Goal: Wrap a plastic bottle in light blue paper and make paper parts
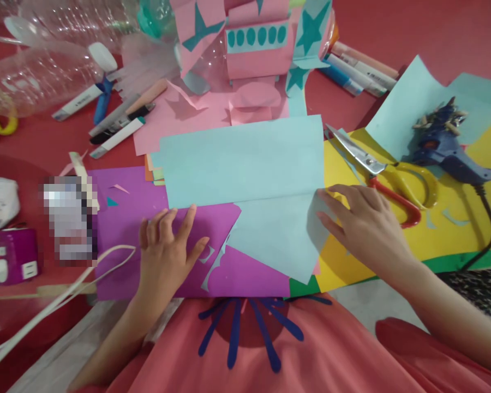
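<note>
A light blue sheet of paper (245,161) with a straight crease or fold lies before me, its lower part (278,234) cut at a slant. My left hand (166,245) rests open, fingers spread, with fingertips at the sheet's lower left edge and the palm over purple paper (123,229). At the right end of the crease, my right hand (360,218) touches the sheet's edge, thumb and forefinger apart. Scissors (376,169) with red and yellow handles lie just beyond the right hand, on yellow paper (445,234).
A blue glue gun (450,147) with a black cord sits at the right. Behind stands a pink paper-covered bottle (257,60) with teal stars. Markers (118,136), clear plastic bottles (45,76), a phone (69,218) and a white cable (57,300) occupy the left.
</note>
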Demonstrator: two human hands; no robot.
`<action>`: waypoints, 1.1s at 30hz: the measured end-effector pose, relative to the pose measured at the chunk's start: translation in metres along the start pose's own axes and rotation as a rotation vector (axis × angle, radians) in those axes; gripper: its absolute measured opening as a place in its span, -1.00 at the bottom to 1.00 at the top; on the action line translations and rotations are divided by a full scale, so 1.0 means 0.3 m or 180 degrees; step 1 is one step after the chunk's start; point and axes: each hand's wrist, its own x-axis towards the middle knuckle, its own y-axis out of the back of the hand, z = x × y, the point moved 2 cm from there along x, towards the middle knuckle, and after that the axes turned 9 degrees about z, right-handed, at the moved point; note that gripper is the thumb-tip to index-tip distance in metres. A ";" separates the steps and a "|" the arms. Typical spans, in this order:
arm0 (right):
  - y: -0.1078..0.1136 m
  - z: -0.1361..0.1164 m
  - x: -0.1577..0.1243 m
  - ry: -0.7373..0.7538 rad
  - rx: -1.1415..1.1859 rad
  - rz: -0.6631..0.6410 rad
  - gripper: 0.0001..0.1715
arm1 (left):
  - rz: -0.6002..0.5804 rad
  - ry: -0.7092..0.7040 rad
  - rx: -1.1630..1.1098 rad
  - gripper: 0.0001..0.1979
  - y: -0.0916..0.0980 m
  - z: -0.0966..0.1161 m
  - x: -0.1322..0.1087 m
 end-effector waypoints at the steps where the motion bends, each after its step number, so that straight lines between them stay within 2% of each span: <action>1: -0.004 -0.010 0.009 0.0025 -0.0028 -0.0005 -0.73 | 0.0004 -0.0042 -0.0019 -0.43 -0.002 0.007 0.006; 9: -0.061 -0.157 0.118 0.0423 0.0511 0.0018 -0.69 | 0.0254 -0.0795 -0.0489 -0.48 -0.028 0.108 0.106; 15: -0.082 -0.222 0.161 0.0410 0.0707 0.0019 -0.65 | 0.0055 -0.1157 -0.0661 -0.48 -0.048 0.162 0.161; 19: -0.068 -0.190 0.143 0.0372 0.0673 0.0078 -0.67 | 0.0112 -0.0965 -0.0533 -0.54 -0.042 0.148 0.136; 24: -0.047 -0.076 0.071 0.0061 0.0600 0.0065 -0.69 | 0.0295 -0.0946 -0.0138 -0.55 -0.012 0.076 0.083; 29: -0.064 0.049 -0.005 -0.0684 0.0883 0.0096 -0.70 | 0.0205 -0.0592 -0.0062 -0.53 -0.012 0.015 0.037; 31: -0.073 0.067 -0.009 -0.0998 0.1299 0.0185 -0.72 | 0.0161 -0.0459 -0.0098 -0.53 -0.020 0.009 0.025; 33: -0.077 0.073 0.006 -0.1512 0.1904 0.0165 -0.72 | 0.0165 -0.0362 -0.0191 -0.52 -0.028 0.008 0.017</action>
